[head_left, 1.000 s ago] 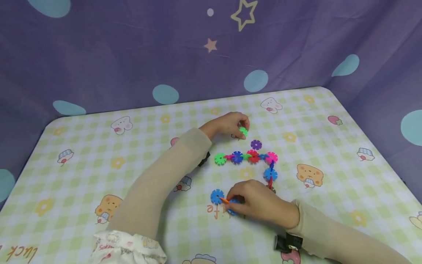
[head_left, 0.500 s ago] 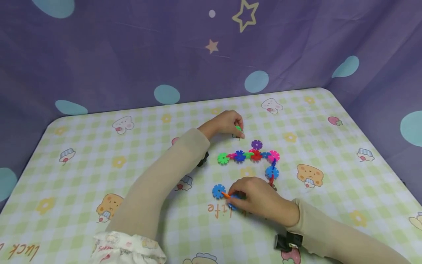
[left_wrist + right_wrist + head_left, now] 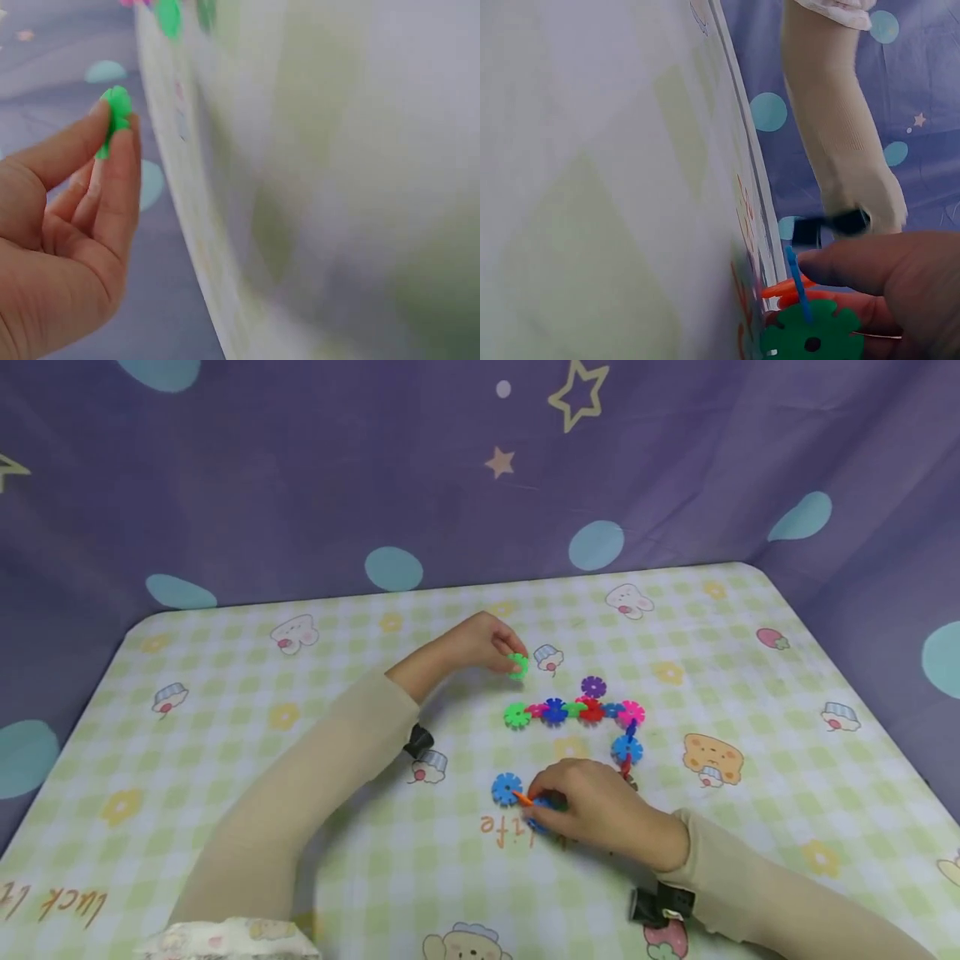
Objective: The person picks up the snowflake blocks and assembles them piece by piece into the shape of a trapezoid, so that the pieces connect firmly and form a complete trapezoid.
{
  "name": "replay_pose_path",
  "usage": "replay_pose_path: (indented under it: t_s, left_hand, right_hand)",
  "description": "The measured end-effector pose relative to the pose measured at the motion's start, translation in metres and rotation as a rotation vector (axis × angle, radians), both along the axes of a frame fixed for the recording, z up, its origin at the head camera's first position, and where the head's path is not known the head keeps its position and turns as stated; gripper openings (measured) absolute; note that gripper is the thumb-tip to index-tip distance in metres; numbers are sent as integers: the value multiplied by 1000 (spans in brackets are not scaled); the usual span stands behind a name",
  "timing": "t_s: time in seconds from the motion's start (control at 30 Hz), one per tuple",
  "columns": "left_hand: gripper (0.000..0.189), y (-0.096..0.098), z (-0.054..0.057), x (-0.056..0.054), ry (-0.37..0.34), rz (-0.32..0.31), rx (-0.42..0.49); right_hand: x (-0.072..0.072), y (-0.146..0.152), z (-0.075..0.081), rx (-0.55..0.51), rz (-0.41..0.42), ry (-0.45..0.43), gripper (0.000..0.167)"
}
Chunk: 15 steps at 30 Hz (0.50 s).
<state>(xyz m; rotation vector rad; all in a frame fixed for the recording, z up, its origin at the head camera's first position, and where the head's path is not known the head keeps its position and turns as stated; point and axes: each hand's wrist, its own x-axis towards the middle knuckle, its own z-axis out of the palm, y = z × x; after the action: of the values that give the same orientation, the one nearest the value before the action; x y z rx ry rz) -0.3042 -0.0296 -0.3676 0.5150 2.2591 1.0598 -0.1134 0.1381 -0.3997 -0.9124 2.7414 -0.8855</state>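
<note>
My left hand (image 3: 483, 643), above the table's far middle, pinches a bright green interlocking disc (image 3: 116, 116) between thumb and fingers. Closer in, my right hand (image 3: 600, 810) holds the near end of a chain of interlocking discs. An orange disc (image 3: 523, 798) and a light blue disc (image 3: 507, 788) stick out left of its fingers; a dark green disc (image 3: 810, 334) shows below the thumb in the right wrist view. From there the chain runs back past a blue disc (image 3: 627, 749) to a pink corner disc (image 3: 632, 713), then left to a green end disc (image 3: 517, 715). My right hand hides some discs.
A purple disc (image 3: 593, 686) lies just behind the chain's far row. Green-and-white checked cloth covers the table (image 3: 360, 877), and a purple curtain (image 3: 300, 468) hangs behind it. A small black camera (image 3: 660, 906) is on the right wrist.
My left hand has drawn left with the green disc, leaving the area near the purple disc. My right hand keeps its hold on the chain; the head view has shifted slightly.
</note>
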Motion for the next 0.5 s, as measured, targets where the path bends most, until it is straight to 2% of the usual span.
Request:
replay_pose_path:
  t_s: [0.13,0.2,0.3,0.4,0.5]
  left_hand:
    - [22,-26,1,29,-36,62,96]
    - [21,-38,0,44,-55,66,152]
    - [20,-53,-4,65,-79,49,164]
    - [19,-63,-9,79,-137,28,184]
    - [19,-69,-12,88,-184,45,202]
  right_hand:
    - [1,-1,2,6,-13,23,9]
    - [1,-1,4,15,-26,31,11]
    - [1,-4,7,32,-51,20,16]
    - [1,-7,10,56,-69,-6,21]
    - [1,-13,11,92,-80,-14,26]
